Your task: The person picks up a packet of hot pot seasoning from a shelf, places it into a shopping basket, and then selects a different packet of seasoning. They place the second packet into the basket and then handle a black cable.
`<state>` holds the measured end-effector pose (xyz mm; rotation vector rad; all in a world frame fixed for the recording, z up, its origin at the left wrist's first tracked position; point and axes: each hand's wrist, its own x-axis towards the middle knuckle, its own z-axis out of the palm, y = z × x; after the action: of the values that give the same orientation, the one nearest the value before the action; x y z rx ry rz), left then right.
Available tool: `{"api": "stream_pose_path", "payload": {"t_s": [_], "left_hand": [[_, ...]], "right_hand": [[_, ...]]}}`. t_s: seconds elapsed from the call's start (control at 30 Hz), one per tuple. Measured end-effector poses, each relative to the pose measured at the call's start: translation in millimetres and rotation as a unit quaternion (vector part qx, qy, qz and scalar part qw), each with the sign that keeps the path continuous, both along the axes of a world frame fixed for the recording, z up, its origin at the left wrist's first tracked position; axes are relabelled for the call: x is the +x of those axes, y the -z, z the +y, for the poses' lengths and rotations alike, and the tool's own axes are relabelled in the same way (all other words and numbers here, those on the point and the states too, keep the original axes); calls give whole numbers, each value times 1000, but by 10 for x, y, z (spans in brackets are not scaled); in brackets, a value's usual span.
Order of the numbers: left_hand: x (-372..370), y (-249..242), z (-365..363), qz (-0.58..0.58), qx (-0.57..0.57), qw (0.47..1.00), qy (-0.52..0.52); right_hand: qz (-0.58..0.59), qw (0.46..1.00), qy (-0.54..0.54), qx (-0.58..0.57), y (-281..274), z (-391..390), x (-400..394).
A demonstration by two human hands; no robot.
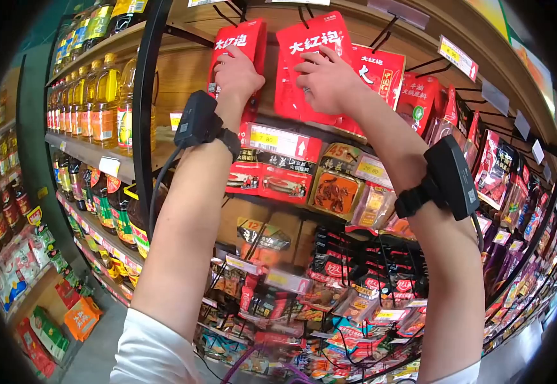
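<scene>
Two sets of glossy red hot pot seasoning pouches with white lettering hang at the top of the rack. My left hand (237, 75) is curled around the front of the left pouch (250, 43), which overlaps others behind it. Against the right pouch (291, 89), my right hand (329, 80) has bent fingers gripping its front and right side. The fingertips of both hands are partly hidden. Dark devices are strapped to both wrists. Just right of my right hand hangs another red pouch (381, 73) with black and white lettering.
Black metal hooks (387, 32) stick out along the top. Below hang flat red packets (285, 179), an orange boxed pack (334, 192) and many dark packets (336, 256). Price tags (457, 56) jut forward. A black shelf post (147, 96) and oil bottles (107, 96) stand at left.
</scene>
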<state>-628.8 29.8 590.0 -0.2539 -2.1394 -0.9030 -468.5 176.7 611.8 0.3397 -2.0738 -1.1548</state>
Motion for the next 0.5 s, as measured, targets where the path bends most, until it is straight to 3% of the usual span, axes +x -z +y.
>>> {"api": "stream_pose_path", "payload": {"t_s": [0.3,0.5], "left_hand": [[30,91,4,44,40,998,-25],[-89,91,-209,28,25,998,41]], "right_hand": [[-3,996,-28,-86,-46,-292,-234],[-12,992,8,-125,-40,-510,-293]]}}
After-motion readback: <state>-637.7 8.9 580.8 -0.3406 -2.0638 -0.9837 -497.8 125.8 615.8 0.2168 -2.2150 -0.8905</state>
